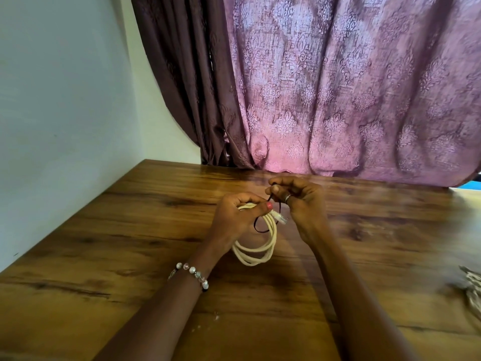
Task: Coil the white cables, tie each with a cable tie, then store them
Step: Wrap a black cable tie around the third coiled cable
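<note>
A white cable point(256, 252) is wound into a coil of several loops and hangs above the wooden table point(130, 230). My left hand point(235, 217) grips the top of the coil, thumb pressed across the strands. A thin dark cable tie point(260, 226) loops around the coil just below that thumb. My right hand point(296, 198) pinches the upper end of the tie between thumb and fingers, just right of the left hand. A white connector point(282, 220) sticks out of the coil between the two hands.
A purple patterned curtain point(338, 100) hangs behind the table's far edge. A white wall point(65, 100) runs along the left side. A blurred pale bundle point(472, 287), perhaps more cable, lies at the table's right edge.
</note>
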`<control>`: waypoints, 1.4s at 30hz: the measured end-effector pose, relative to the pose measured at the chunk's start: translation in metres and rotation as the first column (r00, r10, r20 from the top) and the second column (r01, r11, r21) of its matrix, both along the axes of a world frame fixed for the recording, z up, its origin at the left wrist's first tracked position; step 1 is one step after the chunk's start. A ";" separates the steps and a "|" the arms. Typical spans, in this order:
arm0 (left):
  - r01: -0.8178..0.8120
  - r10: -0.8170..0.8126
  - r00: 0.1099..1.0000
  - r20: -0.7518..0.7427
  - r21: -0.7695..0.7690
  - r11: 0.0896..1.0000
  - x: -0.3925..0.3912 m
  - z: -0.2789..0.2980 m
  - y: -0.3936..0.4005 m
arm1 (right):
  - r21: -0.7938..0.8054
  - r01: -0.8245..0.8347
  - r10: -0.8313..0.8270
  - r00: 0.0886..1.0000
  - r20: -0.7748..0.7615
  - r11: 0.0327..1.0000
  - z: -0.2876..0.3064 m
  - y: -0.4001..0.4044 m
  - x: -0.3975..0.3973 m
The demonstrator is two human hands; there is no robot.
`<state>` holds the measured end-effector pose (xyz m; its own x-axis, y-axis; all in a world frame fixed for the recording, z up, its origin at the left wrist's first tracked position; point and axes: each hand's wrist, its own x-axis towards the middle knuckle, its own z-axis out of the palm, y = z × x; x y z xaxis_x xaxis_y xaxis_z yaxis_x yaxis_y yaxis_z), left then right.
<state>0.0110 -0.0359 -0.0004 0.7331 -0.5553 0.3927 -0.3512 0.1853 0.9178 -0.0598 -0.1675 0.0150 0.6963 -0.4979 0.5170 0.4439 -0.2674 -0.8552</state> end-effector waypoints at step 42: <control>0.120 -0.119 0.990 -0.074 -0.001 0.993 0.003 0.003 0.003 | 0.110 -0.242 0.250 0.967 -0.058 0.964 -0.005 -0.004 -0.003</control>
<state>0.0144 -0.0326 0.0024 0.6883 -0.6417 0.3383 -0.2583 0.2190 0.9409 -0.0629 -0.1719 0.0099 0.8367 -0.3536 0.4182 0.4228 -0.0683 -0.9036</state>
